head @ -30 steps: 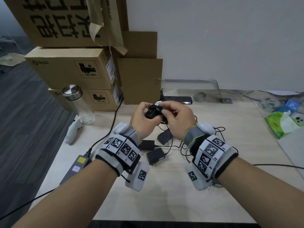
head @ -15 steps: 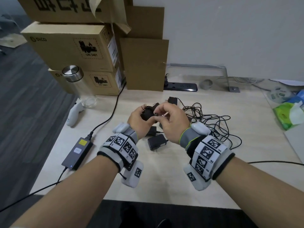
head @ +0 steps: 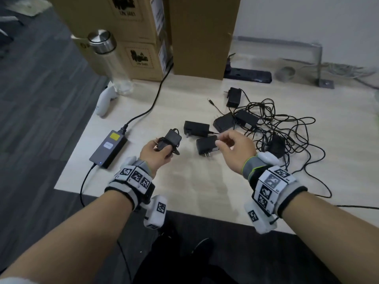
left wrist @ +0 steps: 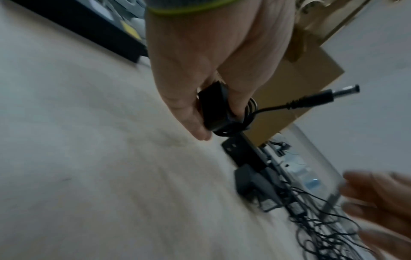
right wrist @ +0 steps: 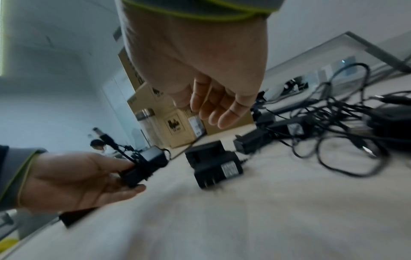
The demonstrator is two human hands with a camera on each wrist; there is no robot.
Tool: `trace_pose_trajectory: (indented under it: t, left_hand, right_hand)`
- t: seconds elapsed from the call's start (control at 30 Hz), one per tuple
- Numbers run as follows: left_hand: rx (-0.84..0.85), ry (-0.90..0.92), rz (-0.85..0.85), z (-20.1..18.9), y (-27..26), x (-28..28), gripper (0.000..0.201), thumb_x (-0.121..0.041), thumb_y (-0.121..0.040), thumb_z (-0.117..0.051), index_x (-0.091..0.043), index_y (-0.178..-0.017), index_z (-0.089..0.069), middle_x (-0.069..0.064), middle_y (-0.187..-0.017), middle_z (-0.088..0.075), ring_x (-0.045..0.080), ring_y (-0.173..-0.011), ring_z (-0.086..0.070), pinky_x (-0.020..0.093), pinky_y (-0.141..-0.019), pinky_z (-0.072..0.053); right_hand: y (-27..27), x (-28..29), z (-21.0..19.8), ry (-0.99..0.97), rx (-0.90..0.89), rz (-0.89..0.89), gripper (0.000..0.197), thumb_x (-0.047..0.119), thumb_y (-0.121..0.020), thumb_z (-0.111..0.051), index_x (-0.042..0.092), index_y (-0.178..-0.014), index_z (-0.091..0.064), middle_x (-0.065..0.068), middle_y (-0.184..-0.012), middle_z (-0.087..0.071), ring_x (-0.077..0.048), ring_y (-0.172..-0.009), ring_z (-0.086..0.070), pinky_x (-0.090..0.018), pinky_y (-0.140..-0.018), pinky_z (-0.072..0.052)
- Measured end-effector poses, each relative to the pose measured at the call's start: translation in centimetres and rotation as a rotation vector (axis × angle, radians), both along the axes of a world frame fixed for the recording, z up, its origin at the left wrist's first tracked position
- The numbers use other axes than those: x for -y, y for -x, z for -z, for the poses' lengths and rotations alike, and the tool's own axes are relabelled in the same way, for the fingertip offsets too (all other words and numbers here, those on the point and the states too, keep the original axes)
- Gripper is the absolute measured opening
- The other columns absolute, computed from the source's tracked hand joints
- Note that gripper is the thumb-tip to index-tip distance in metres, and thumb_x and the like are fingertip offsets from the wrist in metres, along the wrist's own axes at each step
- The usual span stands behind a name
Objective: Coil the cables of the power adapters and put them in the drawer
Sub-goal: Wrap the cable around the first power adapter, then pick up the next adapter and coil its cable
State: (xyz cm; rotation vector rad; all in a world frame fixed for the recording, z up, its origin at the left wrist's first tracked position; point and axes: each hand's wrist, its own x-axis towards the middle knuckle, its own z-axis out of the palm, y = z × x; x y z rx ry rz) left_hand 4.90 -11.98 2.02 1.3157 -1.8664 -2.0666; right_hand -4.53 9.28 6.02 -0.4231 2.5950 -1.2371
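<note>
- Your left hand (head: 156, 153) is raised just above the light wooden desk (head: 190, 187), with thumb and fingers clamped on a small black power adapter (head: 170, 140).
- That adapter's thin cable is wound in loops round its body, and in the left wrist view the barrel plug (left wrist: 329, 97) sticks out free past your thumb.
- Your right hand (head: 233, 149) hovers over the desk well apart from the left. Its fingers are loosely bent and hold nothing.
- Just beyond your right hand, two more black adapters (head: 207, 144) lie flat on the desk, one with its prongs towards you.
- Farther back and to the right lies a tangle of black cables (head: 287, 128) with several more adapters in it.
- On the left of the desk lies a grey power brick (head: 108, 148) with its own cord.
- Behind it stands a clear bottle (head: 111, 62) with a metal cap, against stacked cardboard boxes (head: 141, 37).
- No drawer can be seen in any view.
</note>
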Motion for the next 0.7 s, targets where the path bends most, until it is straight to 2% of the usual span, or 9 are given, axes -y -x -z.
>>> trace_pose_trajectory:
  t: [0.07, 0.17, 0.23, 0.33, 0.47, 0.53, 0.6, 0.67, 0.7]
  left_hand:
    - [0.063, 0.05, -0.042, 1.3, -0.5, 0.7, 0.033, -0.01, -0.083, -0.071, -0.003, -0.114, -0.06, 0.02, -0.104, -0.067, 0.028, -0.084, -0.063, 0.04, -0.083, -0.053]
    - [0.126, 0.091, -0.123, 2.4, -0.8, 0.9, 0.044, -0.022, -0.083, -0.074, -0.007, -0.121, -0.058, 0.016, -0.109, -0.069, 0.025, -0.082, -0.063, 0.036, -0.082, -0.053]
    - [0.155, 0.099, -0.165, 2.6, -0.6, 0.8, 0.046, -0.025, -0.082, -0.076, -0.009, -0.121, -0.056, 0.013, -0.106, -0.068, 0.025, -0.081, -0.063, 0.034, -0.079, -0.055]
    - [0.181, 0.157, -0.156, 2.8, -0.1, 0.6, 0.037, -0.021, -0.085, -0.074, -0.011, -0.115, -0.055, 0.006, -0.095, -0.064, 0.021, -0.077, -0.062, 0.022, -0.071, -0.054]
    - [0.193, 0.148, -0.191, 3.4, 0.6, 0.4, 0.045, -0.025, -0.082, -0.075, -0.007, -0.117, -0.053, 0.018, -0.109, -0.068, 0.03, -0.095, -0.069, 0.041, -0.09, -0.055]
    - [0.216, 0.178, -0.183, 3.4, 0.7, 0.2, 0.048, -0.025, -0.083, -0.073, -0.006, -0.121, -0.052, 0.017, -0.113, -0.067, 0.031, -0.099, -0.067, 0.042, -0.092, -0.054]
    - [0.235, 0.196, -0.174, 3.3, 0.4, 0.4, 0.056, -0.026, -0.085, -0.072, -0.008, -0.131, -0.047, 0.013, -0.124, -0.062, 0.032, -0.106, -0.063, 0.043, -0.096, -0.05]
    - [0.29, 0.269, -0.142, 3.0, 0.0, 0.6, 0.063, -0.03, -0.086, -0.069, -0.012, -0.139, -0.04, 0.011, -0.137, -0.05, 0.031, -0.117, -0.055, 0.038, -0.102, -0.044]
    - [0.29, 0.303, -0.141, 2.8, -0.2, 0.6, 0.063, -0.029, -0.088, -0.068, -0.012, -0.141, -0.038, 0.012, -0.141, -0.043, 0.031, -0.121, -0.05, 0.034, -0.1, -0.041]
  right_hand:
    - [-0.4, -1.0, 1.2, -0.076, 0.04, -0.015, 0.002, 0.025, -0.087, -0.065, 0.026, -0.086, -0.063, 0.007, -0.086, -0.064, -0.012, -0.077, -0.056, -0.023, -0.074, -0.043]
    - [-1.0, -1.8, 2.7, -0.194, 0.073, -0.06, 0.005, 0.027, -0.088, -0.064, 0.027, -0.083, -0.061, 0.007, -0.087, -0.065, -0.014, -0.079, -0.057, -0.025, -0.076, -0.044]
    - [-1.3, -2.0, 3.4, -0.25, 0.08, -0.079, 0.003, 0.028, -0.088, -0.063, 0.027, -0.085, -0.061, 0.007, -0.088, -0.064, -0.014, -0.082, -0.057, -0.025, -0.077, -0.044]
    - [-1.7, -2.1, 4.2, -0.292, 0.097, -0.084, 0.007, 0.029, -0.088, -0.063, 0.023, -0.092, -0.065, 0.004, -0.095, -0.064, -0.016, -0.087, -0.058, -0.025, -0.079, -0.043]
    - [-1.6, -2.1, 4.8, -0.305, 0.104, -0.061, 0.009, 0.029, -0.088, -0.063, 0.022, -0.095, -0.065, 0.004, -0.098, -0.065, -0.017, -0.091, -0.059, -0.026, -0.082, -0.045]
    - [-1.5, -2.0, 5.1, -0.323, 0.108, -0.051, 0.01, 0.03, -0.088, -0.063, 0.023, -0.095, -0.065, 0.004, -0.098, -0.065, -0.017, -0.091, -0.059, -0.026, -0.082, -0.044]
    - [-1.3, -1.8, 5.2, -0.331, 0.117, -0.042, 0.012, 0.03, -0.088, -0.063, 0.023, -0.097, -0.065, 0.003, -0.099, -0.065, -0.018, -0.091, -0.059, -0.025, -0.082, -0.044]
    - [-1.1, -1.7, 5.0, -0.332, 0.127, -0.036, 0.013, 0.03, -0.088, -0.063, 0.022, -0.098, -0.065, 0.003, -0.099, -0.065, -0.017, -0.091, -0.058, -0.024, -0.081, -0.043]
    - [-1.0, -1.7, 5.0, -0.333, 0.13, -0.036, 0.013, 0.03, -0.088, -0.063, 0.022, -0.098, -0.065, 0.003, -0.098, -0.064, -0.017, -0.089, -0.057, -0.023, -0.08, -0.042]
